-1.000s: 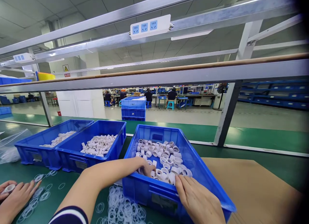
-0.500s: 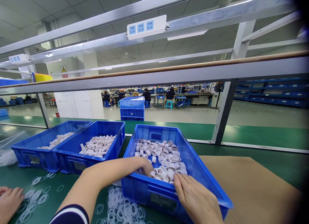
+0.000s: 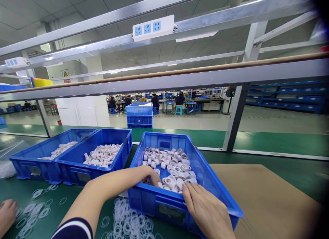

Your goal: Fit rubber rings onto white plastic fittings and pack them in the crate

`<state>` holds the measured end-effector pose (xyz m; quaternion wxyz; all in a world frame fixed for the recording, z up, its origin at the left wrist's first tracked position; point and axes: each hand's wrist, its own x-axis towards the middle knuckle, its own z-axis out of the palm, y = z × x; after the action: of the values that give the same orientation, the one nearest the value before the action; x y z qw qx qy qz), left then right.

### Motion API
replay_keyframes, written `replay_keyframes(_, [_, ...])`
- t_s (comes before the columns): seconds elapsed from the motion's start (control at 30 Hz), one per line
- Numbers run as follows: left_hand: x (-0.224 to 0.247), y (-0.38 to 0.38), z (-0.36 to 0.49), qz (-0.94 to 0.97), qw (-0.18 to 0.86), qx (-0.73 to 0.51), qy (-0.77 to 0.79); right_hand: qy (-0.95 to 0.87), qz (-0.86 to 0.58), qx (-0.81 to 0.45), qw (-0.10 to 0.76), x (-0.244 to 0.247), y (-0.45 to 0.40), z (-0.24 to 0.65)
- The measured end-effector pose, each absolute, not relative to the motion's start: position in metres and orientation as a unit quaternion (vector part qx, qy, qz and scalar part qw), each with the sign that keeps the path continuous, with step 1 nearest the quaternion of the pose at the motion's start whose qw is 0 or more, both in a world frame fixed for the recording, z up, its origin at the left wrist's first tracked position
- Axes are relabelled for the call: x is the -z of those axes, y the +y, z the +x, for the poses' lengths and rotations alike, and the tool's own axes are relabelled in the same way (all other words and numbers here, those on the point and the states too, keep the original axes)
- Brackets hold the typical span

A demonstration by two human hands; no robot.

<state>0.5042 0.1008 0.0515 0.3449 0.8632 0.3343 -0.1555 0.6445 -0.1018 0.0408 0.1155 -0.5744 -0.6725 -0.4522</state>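
Note:
My left hand (image 3: 153, 177) reaches over the near left side of a blue bin (image 3: 166, 196). Its fingers curl inward among short white rings (image 3: 167, 162); whatever they hold is hidden by the hand and the bin wall. At the front rim of the same bin, my right hand (image 3: 207, 208) is closed over the edge, thumb and fingertips beside the nearest rings. Thin clear rings (image 3: 131, 220) lie in a loose heap on the green table in front of the bin, below my left forearm.
Two more blue bins stand to the left, one with small white tubes (image 3: 104, 154), the other with similar pieces (image 3: 60, 150). Another person's hand (image 3: 7, 214) is at the left edge near more thin rings (image 3: 32, 211). Brown cardboard (image 3: 253, 194) lies right. A metal shelf frame (image 3: 235, 119) crosses ahead.
My view has shifted slightly. Both my hands keep nearly the same places at the bin. The other person's hand on the left has drawn back toward the picture's edge.

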Motion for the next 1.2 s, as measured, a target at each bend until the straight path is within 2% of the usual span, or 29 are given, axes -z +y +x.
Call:
replay_keyframes(0.23, [-0.062, 0.107, 0.514, 0.826, 0.359, 0.27, 0.34, -0.672, -0.575, 0.451, 0.122, -0.046, -0.103, 0.64])
replay_keyframes(0.53, [-0.059, 0.112, 0.518, 0.809, 0.383, 0.33, 0.299, -0.668, -0.579, 0.452, 0.118, -0.045, -0.103, 0.64])
replay_keyframes(0.9, [-0.062, 0.113, 0.519, 0.75, 0.483, 0.361, 0.272, -0.68, -0.575, 0.437, 0.128, -0.042, -0.103, 0.644])
replay_keyframes(1.2, [-0.073, 0.118, 0.52, 0.733, 0.514, 0.38, 0.232, -0.665, -0.575, 0.461, 0.121, -0.044, -0.104, 0.641])
